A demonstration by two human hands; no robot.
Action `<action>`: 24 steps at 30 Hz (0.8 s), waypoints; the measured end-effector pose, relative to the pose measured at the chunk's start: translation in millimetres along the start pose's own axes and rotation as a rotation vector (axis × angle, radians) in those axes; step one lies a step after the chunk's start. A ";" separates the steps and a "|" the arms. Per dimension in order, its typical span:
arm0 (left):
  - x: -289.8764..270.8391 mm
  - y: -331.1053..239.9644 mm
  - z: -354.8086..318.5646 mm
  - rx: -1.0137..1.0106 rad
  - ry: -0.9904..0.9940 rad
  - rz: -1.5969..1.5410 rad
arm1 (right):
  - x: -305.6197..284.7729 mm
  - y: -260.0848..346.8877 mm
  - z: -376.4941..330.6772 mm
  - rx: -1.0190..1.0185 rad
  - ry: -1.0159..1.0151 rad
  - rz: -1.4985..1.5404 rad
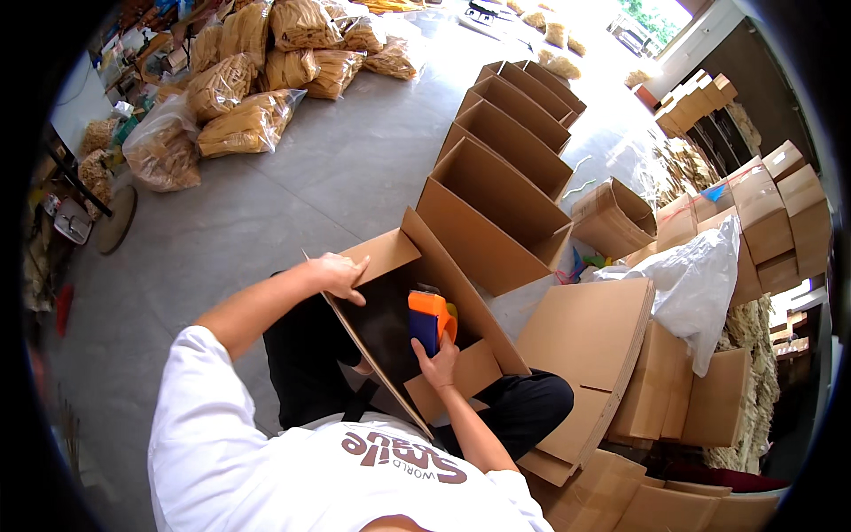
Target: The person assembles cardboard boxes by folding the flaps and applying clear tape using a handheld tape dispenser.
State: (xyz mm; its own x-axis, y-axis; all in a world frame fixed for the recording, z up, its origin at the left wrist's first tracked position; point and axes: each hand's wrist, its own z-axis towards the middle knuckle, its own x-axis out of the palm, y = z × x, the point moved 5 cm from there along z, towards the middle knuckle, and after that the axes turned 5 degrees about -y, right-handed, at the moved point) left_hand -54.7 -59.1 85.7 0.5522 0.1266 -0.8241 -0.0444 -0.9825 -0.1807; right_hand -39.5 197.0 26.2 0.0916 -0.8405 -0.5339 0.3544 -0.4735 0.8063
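Note:
An opened-up cardboard box (461, 293) stands between my knees, its short flaps folded at both ends. At its far left corner, my left hand (339, 275) grips the far flap, with fingers over the cardboard. My right hand (440, 362) is wrapped round an orange and blue tape dispenser (425, 319), held over the box's opening near the closer short flap (456, 381). Part of the dispenser's handle is hidden by my fingers. Whether its tape touches the box cannot be seen.
A row of open cardboard boxes (487, 217) runs away ahead. Flat cardboard sheets (585, 341) are stacked by my right knee. White plastic sheeting (687, 275) drapes over cartons farther right. Clear bags of tan strips (244, 124) are piled at far left on the grey floor.

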 end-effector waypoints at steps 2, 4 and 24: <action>11.8 25.3 -5.5 0.132 0.138 -0.074 | 5.4 -4.3 -5.3 0.015 0.014 0.049; 9.5 26.4 -25.3 0.253 0.267 -0.049 | 3.4 -4.0 -9.2 -0.086 0.011 0.013; 47.4 35.1 55.9 -0.238 -0.446 -0.515 | -163.0 51.0 90.3 0.265 -0.537 0.813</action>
State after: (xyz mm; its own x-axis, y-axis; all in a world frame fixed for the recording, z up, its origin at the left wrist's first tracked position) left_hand -76.7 -80.0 10.3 0.0597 0.5758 -0.8154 0.3404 -0.7796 -0.5257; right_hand -120.4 286.1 177.3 -0.2408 -0.9108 0.3352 0.1471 0.3071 0.9402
